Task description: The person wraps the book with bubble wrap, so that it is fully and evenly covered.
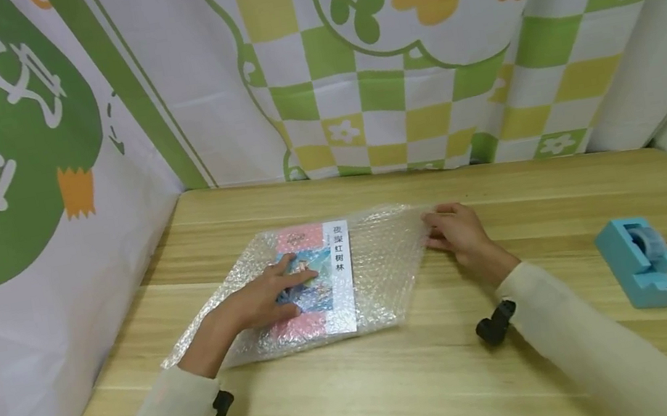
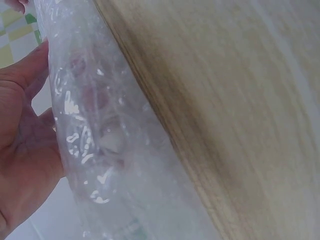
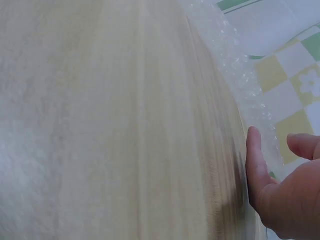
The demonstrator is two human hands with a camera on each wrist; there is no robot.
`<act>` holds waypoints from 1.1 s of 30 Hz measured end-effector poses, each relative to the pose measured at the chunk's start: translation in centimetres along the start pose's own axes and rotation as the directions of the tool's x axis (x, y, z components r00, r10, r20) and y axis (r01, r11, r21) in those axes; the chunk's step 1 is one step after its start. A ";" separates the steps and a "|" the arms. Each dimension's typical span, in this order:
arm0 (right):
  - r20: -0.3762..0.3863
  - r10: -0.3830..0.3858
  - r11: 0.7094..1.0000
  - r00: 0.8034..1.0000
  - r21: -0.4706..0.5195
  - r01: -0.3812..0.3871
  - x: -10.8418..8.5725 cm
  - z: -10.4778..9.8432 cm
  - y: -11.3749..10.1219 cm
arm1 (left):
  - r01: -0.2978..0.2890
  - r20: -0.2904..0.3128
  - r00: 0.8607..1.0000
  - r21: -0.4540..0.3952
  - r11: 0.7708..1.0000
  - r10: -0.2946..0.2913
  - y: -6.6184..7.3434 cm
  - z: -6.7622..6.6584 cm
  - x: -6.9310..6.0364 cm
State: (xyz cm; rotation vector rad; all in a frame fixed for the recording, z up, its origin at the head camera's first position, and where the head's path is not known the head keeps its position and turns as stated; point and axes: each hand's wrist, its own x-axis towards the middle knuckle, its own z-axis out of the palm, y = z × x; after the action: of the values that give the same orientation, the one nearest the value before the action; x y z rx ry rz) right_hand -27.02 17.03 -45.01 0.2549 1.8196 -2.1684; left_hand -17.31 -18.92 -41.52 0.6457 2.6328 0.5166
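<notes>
A book (image 1: 343, 276) with a pink and blue cover and a white title strip lies in a sheet of clear bubble wrap (image 1: 376, 267) on the table. Bubble texture shows over the pink part of the cover. My left hand (image 1: 265, 297) rests on the wrapped cover with its fingers spread. At the far right corner of the wrap, my right hand (image 1: 457, 231) pinches the edge between thumb and fingers. The left wrist view shows the shiny wrap (image 2: 100, 150) beside the left palm; in the right wrist view the wrap's edge (image 3: 250, 90) runs behind the right fingers.
A blue tape dispenser (image 1: 641, 267) with a roll of clear tape stands on the right of the wooden table (image 1: 403, 387). Patterned cloth (image 1: 381, 97) hangs along the table's back edge, and a printed white and green sheet (image 1: 87, 278) borders the left side.
</notes>
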 end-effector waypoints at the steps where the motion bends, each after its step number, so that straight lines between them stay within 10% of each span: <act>1: -0.002 0.007 1.000 1.000 0.007 -0.007 0.0 0.1 0.0 | 0.000 0.000 1.000 -0.002 1.000 0.000 0.0 0.0 0.0; 33: 0.080 -0.119 0.991 0.990 0.068 0.114 -1.7 2.7 -2.2 | 0.000 -0.001 1.000 -0.004 1.000 0.000 0.0 -0.1 0.0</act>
State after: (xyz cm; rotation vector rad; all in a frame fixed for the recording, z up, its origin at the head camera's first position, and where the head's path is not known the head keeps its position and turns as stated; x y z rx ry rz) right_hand -26.00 14.94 -41.97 0.0712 1.7629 -2.2820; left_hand -17.31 -18.94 -41.45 0.6439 2.6323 0.5228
